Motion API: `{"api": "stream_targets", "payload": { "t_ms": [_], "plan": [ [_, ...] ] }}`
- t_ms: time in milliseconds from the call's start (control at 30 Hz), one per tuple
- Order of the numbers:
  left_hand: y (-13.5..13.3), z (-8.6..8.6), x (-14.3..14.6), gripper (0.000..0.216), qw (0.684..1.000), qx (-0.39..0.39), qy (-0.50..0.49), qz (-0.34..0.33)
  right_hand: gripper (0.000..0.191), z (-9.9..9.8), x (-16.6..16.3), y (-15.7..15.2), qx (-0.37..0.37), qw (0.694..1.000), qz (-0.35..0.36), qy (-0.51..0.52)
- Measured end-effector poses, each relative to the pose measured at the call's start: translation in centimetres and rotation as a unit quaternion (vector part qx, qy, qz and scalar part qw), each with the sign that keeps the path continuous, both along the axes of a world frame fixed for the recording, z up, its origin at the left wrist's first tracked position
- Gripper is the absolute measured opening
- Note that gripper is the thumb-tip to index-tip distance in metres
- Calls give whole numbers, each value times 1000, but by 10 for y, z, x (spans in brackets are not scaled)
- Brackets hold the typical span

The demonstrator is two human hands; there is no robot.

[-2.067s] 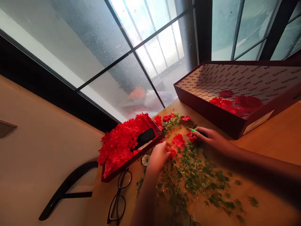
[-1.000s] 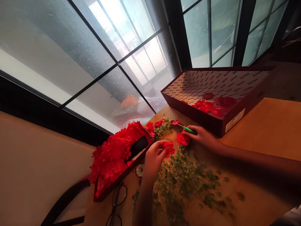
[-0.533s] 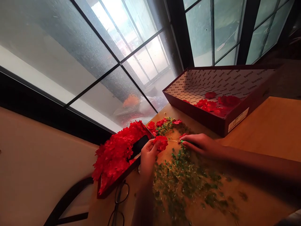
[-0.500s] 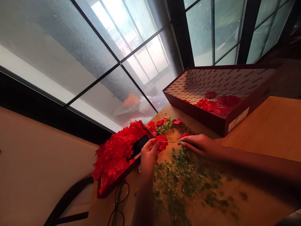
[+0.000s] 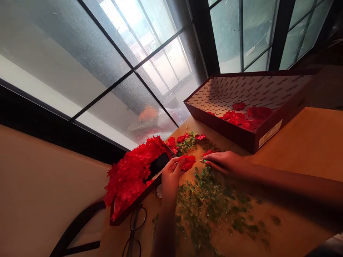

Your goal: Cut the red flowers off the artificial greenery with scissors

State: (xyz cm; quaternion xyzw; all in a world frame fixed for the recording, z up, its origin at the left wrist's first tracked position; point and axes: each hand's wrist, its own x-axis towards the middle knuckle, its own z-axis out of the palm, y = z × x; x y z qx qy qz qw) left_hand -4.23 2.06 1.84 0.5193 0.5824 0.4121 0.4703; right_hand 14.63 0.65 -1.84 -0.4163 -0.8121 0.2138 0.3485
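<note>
Between finger and thumb of my left hand is a red artificial flower. A thin wire stem runs from this flower across to my right hand, whose fingers pinch its far end beside a small green piece. Just behind the right fingertips shows a bit of red petal. Below both hands, many small green and yellowish plastic pieces are strewn over the wooden table.
A box heaped with red petals stands at the left, a dark phone-like object on it. Eyeglasses lie in front. At the back right is a large maroon box holding several red flowers. Windows rise behind.
The red flower and my left hand have shifted right along the wire, so the gap to my right hand is shorter. My right hand stays nearly in place.
</note>
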Motion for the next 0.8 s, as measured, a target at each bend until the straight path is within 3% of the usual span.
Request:
{"api": "stream_targets", "payload": {
  "t_ms": [200,367,533,667,800],
  "plan": [
    [-5,1,7,23,1000,6,0,-23,32,-6,-1,2,9,999,-24,-36],
    [-13,8,17,31,987,-3,-2,-160,29,-13,-3,6,-2,999,-28,-45],
    [-6,12,1,31,994,39,58,-84,27,-6,-1,3,-34,999,-16,-28],
    [-2,13,-6,21,988,34,99,-115,27,-3,1,4,-17,1000,16,-3],
    [-2,7,-1,18,987,36,82,-134,29,-5,0,6,-71,997,-21,15]
  ]
}}
